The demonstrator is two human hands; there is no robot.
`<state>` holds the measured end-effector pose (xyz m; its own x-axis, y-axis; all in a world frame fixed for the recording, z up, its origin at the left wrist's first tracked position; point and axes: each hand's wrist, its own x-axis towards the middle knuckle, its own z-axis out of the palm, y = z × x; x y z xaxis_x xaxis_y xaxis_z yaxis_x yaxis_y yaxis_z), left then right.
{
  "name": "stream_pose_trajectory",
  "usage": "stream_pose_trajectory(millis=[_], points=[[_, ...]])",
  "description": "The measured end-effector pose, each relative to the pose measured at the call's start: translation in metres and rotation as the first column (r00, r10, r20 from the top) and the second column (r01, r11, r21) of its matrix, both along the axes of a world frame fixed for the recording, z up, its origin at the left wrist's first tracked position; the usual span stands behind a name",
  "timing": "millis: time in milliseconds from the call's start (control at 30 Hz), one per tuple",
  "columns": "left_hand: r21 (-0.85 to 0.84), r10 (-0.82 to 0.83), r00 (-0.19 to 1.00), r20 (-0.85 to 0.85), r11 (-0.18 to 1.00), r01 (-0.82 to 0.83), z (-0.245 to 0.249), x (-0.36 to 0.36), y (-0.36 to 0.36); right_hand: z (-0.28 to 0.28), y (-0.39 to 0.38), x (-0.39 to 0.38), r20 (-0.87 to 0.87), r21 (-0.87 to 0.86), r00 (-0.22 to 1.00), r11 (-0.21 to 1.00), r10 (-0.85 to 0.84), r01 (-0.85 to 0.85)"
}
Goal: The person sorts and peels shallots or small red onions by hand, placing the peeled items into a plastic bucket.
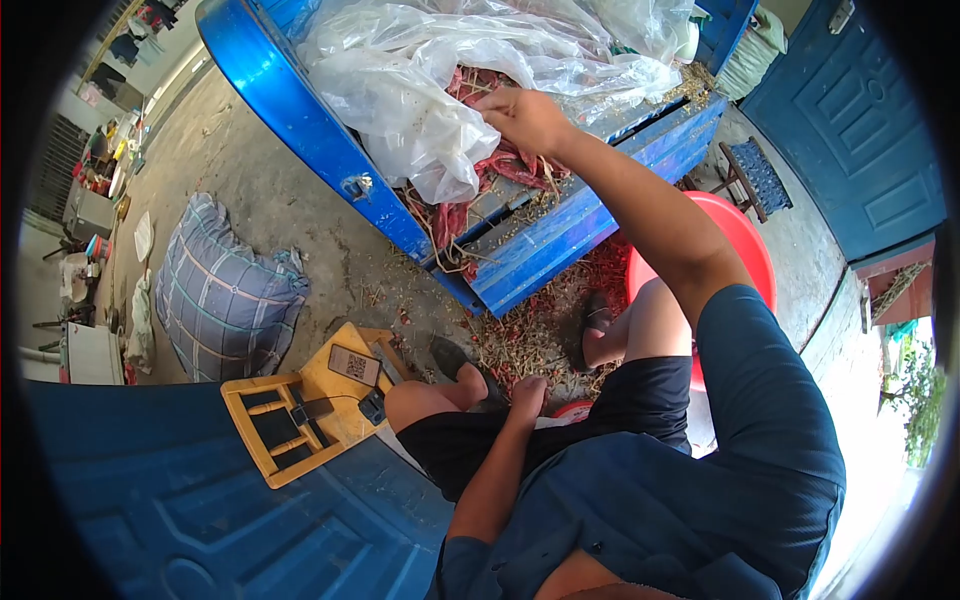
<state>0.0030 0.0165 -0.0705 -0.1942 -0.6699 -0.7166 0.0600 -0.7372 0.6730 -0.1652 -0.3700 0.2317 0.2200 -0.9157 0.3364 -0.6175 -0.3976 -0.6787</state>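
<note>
My right hand (527, 120) reaches forward over the lowered tailgate of a blue cargo bed (300, 120). Its fingers are bent together at the edge of a clear plastic sheet (400, 110), beside dried red plants with straw-like stalks (510, 165), possibly chilli plants. What the fingertips grip is hidden. Low between my knees, my left hand (528, 393) is closed; whatever it may hold does not show. Close to it is the rim of a small red container (573, 411), partly covered by my leg.
A large red basin (735, 235) stands by my right leg. Dry stalks and red bits (510, 350) litter the ground. To the left are a wooden chair (290, 410) bearing a phone (354, 366) and a stuffed plaid sack (230, 290). A blue woven stool (757, 178) stands right.
</note>
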Motion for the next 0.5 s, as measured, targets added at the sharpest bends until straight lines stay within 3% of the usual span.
stream_pose_trajectory(millis=[33,100,200,333,500], points=[[-0.011,0.015,1.000,-0.007,1.000,-0.015,-0.003,0.000,0.002,0.002,0.004,-0.011,-0.009,0.002,1.000,1.000,0.003,-0.003],[-0.025,0.001,1.000,-0.019,1.000,-0.002,-0.003,-0.002,-0.001,0.007,0.004,-0.034,0.007,0.172,0.925,0.911,-0.380,0.374],[-0.070,-0.030,0.999,0.017,0.997,0.031,0.002,-0.007,-0.001,-0.029,-0.003,-0.057,-0.119,0.270,0.924,0.884,-0.363,0.382],[-0.081,0.011,0.999,-0.045,0.997,-0.014,-0.001,-0.008,0.001,-0.026,0.011,-0.047,-0.153,0.320,0.909,0.850,-0.388,0.418],[-0.100,0.024,0.999,-0.035,0.995,-0.027,0.012,-0.003,0.003,-0.036,0.001,-0.026,-0.229,0.270,0.864,0.824,-0.447,0.498]])
